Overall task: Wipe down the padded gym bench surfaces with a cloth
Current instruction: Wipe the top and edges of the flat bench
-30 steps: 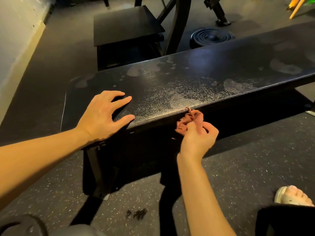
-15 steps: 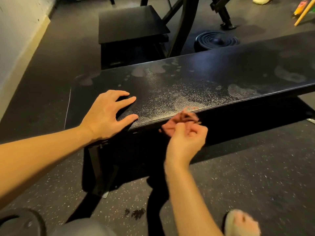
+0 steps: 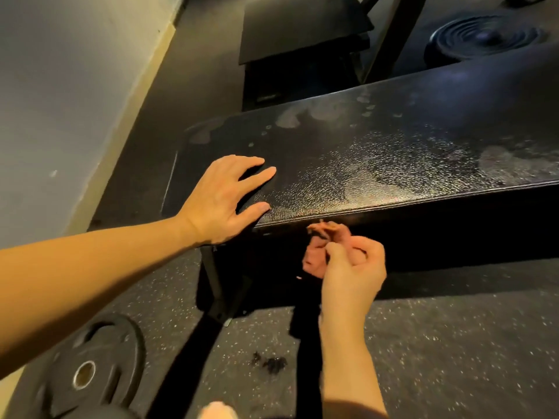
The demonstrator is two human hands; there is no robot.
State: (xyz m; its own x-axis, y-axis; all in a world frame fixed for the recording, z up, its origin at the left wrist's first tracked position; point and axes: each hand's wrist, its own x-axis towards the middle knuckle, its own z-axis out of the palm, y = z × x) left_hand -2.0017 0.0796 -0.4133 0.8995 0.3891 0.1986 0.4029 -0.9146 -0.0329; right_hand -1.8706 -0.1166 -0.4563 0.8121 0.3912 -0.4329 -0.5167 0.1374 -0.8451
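Two hands were at the black bench [image 3: 393, 164]. The left hand [image 3: 217, 201] lay flat and open on its top. The right hand [image 3: 351, 273] gripped a pink cloth [image 3: 313, 263] at the bench's front side.

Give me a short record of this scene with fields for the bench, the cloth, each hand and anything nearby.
bench: black padded top with pale smudges and spots
cloth: pinkish, bunched, at the bench's front side just under the top edge
left hand: flat on the bench top, fingers spread
right hand: pinches the cloth
nearby: weight plate lying flat, lower left
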